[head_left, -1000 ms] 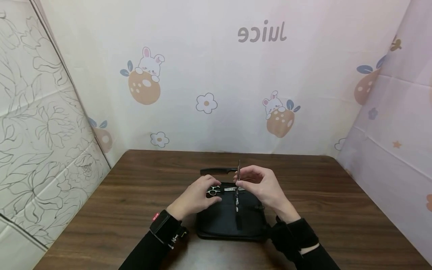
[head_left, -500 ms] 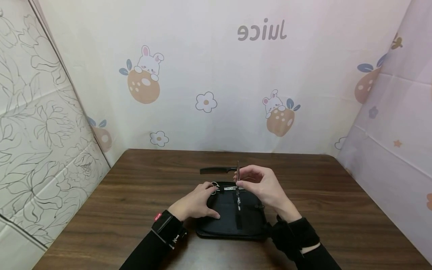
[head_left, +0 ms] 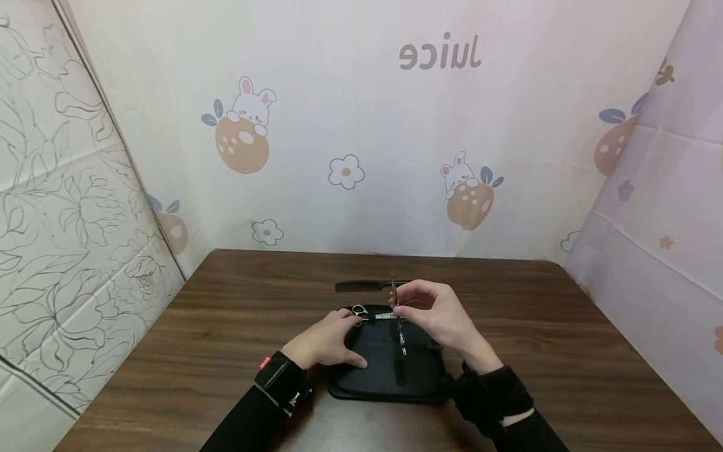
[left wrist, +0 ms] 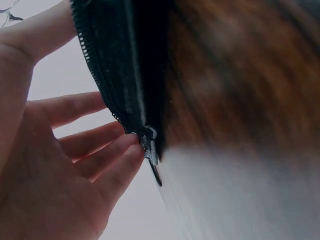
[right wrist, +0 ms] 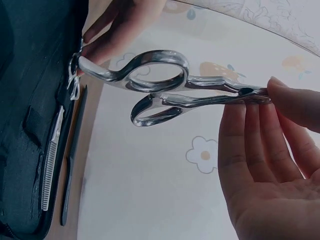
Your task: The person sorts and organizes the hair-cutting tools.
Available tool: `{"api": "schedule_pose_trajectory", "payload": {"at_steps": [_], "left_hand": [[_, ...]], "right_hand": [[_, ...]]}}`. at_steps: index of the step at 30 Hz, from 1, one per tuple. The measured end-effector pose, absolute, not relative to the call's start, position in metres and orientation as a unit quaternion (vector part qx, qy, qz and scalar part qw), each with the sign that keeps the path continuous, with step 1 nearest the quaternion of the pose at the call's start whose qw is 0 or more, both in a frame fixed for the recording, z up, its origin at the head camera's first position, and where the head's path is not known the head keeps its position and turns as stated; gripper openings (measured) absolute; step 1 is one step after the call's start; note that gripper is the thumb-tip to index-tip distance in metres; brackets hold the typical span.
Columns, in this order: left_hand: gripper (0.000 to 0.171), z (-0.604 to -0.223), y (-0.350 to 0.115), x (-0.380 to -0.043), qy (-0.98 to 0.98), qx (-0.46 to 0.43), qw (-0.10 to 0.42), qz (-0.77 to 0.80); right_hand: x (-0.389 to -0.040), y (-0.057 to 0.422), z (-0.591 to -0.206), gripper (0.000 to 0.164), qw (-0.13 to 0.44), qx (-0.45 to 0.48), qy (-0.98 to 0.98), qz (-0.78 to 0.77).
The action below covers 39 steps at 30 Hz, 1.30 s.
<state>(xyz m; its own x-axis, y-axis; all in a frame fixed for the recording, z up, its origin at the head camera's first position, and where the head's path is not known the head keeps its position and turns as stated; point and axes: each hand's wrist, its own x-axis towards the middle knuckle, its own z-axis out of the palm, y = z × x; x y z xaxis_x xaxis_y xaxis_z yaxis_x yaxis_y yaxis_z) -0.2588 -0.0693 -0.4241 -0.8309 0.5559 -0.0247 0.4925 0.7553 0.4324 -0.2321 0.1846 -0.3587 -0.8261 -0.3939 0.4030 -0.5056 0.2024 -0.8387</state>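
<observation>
In the head view, my right hand pinches a pair of silver hairdressing scissors between thumb and fingertips near the pivot, handles towards me, above a black zippered case. The right wrist view shows the two finger rings free of the hand. My left hand rests at the case's left side, thumb on top. Its loosely extended fingers touch the zipper edge. Thinning scissors lie along the case's far edge, held by a strap; their ring handles are beside my left fingertips.
A black comb lies on the wooden table just beyond the case. Printed cloth hangs behind the table and on both sides.
My left hand has come down from the thinning scissors' handles, its thumb lowering onto the case. My right hand still holds the scissors, whose handle end has swung slightly right.
</observation>
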Motion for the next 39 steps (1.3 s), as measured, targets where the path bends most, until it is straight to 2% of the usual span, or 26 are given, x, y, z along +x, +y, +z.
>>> {"api": "schedule_pose_trajectory", "payload": {"at_steps": [7, 25, 39], "left_hand": [[0.092, -0.426, -0.072, -0.26, 0.942, 0.267, 0.072, 0.191], [0.086, -0.423, -0.069, -0.256, 0.945, 0.266, 0.077, 0.173], [0.088, -0.423, -0.068, -0.257, 0.948, 0.261, 0.082, 0.163]], "right_hand": [[-0.235, 0.184, -0.363, 0.018, 0.056, 0.283, -0.797, 0.53], [-0.241, 0.185, -0.364, 0.022, 0.078, 0.283, -0.853, 0.432], [-0.246, 0.192, -0.367, 0.022, 0.058, 0.297, -0.885, 0.355]]}}
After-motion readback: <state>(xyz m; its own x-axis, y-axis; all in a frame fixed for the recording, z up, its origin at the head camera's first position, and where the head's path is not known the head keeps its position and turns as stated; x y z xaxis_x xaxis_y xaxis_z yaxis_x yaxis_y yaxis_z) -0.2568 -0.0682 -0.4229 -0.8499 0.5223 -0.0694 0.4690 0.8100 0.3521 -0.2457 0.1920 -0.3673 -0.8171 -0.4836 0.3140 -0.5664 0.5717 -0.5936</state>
